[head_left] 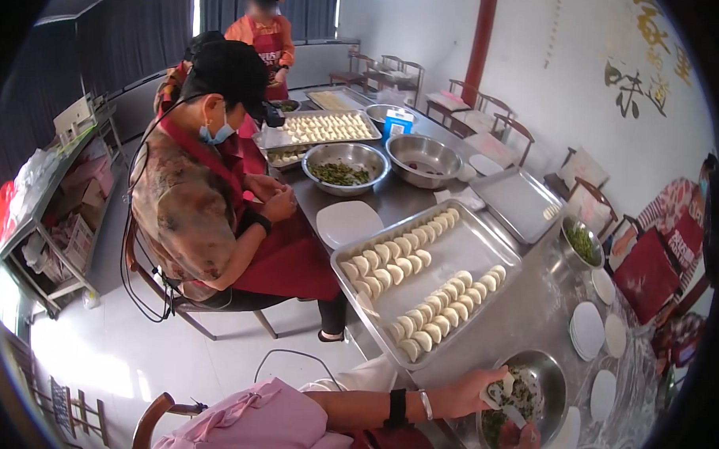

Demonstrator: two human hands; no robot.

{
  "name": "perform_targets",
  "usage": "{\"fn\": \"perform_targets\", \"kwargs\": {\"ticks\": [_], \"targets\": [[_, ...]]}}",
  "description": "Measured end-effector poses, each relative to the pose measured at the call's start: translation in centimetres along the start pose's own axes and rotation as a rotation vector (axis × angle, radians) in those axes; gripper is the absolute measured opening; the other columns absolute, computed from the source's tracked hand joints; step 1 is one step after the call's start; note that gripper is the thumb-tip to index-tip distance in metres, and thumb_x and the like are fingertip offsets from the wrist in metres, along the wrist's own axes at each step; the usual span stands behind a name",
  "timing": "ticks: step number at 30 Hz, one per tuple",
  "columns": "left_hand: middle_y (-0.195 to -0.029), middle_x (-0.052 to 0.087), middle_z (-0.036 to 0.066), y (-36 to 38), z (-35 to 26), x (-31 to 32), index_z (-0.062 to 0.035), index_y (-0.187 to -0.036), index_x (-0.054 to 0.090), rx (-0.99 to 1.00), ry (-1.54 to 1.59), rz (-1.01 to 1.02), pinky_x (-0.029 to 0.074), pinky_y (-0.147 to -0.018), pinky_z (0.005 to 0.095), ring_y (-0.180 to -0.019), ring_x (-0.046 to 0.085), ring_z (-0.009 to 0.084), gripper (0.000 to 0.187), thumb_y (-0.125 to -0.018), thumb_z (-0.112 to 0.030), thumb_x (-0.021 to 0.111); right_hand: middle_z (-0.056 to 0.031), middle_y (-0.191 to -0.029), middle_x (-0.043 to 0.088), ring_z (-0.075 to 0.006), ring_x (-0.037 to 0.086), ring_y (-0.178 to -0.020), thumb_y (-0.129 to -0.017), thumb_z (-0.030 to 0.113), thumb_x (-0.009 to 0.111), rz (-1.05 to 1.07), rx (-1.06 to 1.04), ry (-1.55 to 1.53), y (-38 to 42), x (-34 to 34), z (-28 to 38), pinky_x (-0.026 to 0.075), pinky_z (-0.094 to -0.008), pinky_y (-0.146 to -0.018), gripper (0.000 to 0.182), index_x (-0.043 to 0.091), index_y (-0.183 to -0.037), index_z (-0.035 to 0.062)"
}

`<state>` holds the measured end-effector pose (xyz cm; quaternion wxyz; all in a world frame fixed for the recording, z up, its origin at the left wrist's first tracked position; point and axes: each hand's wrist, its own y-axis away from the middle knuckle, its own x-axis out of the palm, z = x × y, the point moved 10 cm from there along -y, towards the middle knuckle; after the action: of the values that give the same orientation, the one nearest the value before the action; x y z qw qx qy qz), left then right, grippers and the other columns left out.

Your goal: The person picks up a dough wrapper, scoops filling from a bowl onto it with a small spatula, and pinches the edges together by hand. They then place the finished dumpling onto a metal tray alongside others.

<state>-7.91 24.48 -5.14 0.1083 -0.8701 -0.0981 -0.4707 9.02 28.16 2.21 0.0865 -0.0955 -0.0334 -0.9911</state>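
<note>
Resting on left fingers (492,391): wrapper (502,389).

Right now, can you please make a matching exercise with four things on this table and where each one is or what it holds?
Things:
1. left hand
2. right hand
3. large tray
4. white plate

Places or states:
A. holds two rows of dumplings
B. lies bare between the tray and a seated person
C. holds a wrapper above the bowl of green filling
D. at the bowl's near rim

Pairs: 1-C, 2-D, 3-A, 4-B

Chinese characters on wall (646,76), unreadable.
</note>
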Motion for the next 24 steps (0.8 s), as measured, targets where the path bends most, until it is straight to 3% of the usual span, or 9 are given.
{"fn": "perform_targets", "kwargs": {"ticks": [5,9,12,15,18,19,20,24], "targets": [[-0.12,0.062,0.005,0.5,-0.4,-0.3,-0.0056,-0.122,0.055,0.045,-0.144,0.015,0.046,-0.103,0.0375,-0.116,0.058,0.0172,0.036,-0.105,-0.036,0.045,-0.0175,-0.099,0.066,-0.0277,0.067,-0.081,-0.088,0.013,0.06,0.064,-0.018,0.047,-1.5,-0.5,-1.2,0.057,-0.0362,-0.067,0.033,0.064,-0.109,-0.0122],[-0.122,0.062,0.005,0.7,-0.3,0.7,-0.0046,-0.123,0.055,-0.019,0.046,0.021,0.046,-0.104,0.038,-0.116,0.059,0.0175,0.039,-0.105,-0.038,0.046,-0.015,-0.092,0.068,-0.0255,0.067,-0.075,-0.091,0.016,0.058,0.06,-0.105,0.003,0.3,1.2,0.7,0.057,-0.0354,-0.065,0.034,0.065,-0.109,-0.0116],[-0.122,0.062,0.006,1.0,-0.3,0.4,-0.0035,-0.123,0.054,-0.129,0.282,-0.033,0.046,-0.104,0.0378,-0.116,0.059,0.0178,0.041,-0.104,-0.039,0.046,-0.0167,-0.092,0.067,-0.0264,0.067,-0.076,-0.094,0.021,0.055,0.085,-0.147,0.196,-1.3,-0.3,0.3,0.058,-0.0344,-0.066,0.037,0.064,-0.108,-0.0126],[-0.122,0.061,0.008,1.2,-2.0,-0.6,-0.0021,-0.124,0.053,-0.026,-0.019,-0.06,0.045,-0.105,0.0373,-0.117,0.059,0.0184,0.042,-0.104,-0.039,0.047,-0.0186,-0.093,0.067,-0.0283,0.068,-0.078,-0.095,0.023,0.056,0.054,-0.188,0.135,-2.8,-1.3,1.8,0.059,-0.0336,-0.065,0.039,0.064,-0.109,-0.0124],[-0.123,0.06,0.009,1.5,-3.0,-1.0,-0.0009,-0.126,0.053,0.027,-0.104,-0.05,0.045,-0.106,0.0369,-0.118,0.059,0.0188,0.044,-0.105,-0.038,0.046,-0.0187,-0.097,0.068,-0.0288,0.069,-0.08,-0.091,0.019,0.065,-0.056,-0.032,0.291,-5.8,-3.2,0.4,0.059,-0.0344,-0.064,0.035,0.066,-0.112,-0.0092],[-0.123,0.06,0.009,1.7,-3.5,-0.9,-0.0006,-0.126,0.053,0.035,-0.117,-0.049,0.044,-0.106,0.0367,-0.118,0.059,0.0189,0.044,-0.105,-0.038,0.045,-0.009,-0.075,0.066,-0.0161,0.065,-0.06,-0.093,0.02,0.058,-0.072,-0.177,0.347,-9.9,-4.4,-1.7,0.053,-0.0267,-0.049,0.024,0.062,-0.1,-0.0025],[-0.123,0.06,0.009,2.1,-3.8,-1.0,-0.0002,-0.126,0.052,0.034,-0.135,-0.059,0.044,-0.107,0.0366,-0.118,0.059,0.019,0.044,-0.105,-0.038,0.045,-0.0091,-0.074,0.065,-0.0162,0.065,-0.059,-0.093,0.02,0.058,-0.053,-0.181,0.394,-13.6,-7.0,-4.9,0.052,-0.027,-0.048,0.024,0.061,-0.1,-0.0029],[-0.123,0.06,0.009,2.6,-5.0,-1.1,0.0001,-0.126,0.053,0.167,-0.408,-0.015,0.044,-0.107,0.0357,-0.117,0.059,0.0188,0.044,-0.105,-0.038,0.044,-0.0096,-0.069,0.062,-0.0175,0.064,-0.056,-0.092,0.018,0.058,0.021,-0.247,0.546,-17.4,-7.4,-7.3,0.051,-0.0284,-0.043,0.023,0.06,-0.097,-0.0041]]}}
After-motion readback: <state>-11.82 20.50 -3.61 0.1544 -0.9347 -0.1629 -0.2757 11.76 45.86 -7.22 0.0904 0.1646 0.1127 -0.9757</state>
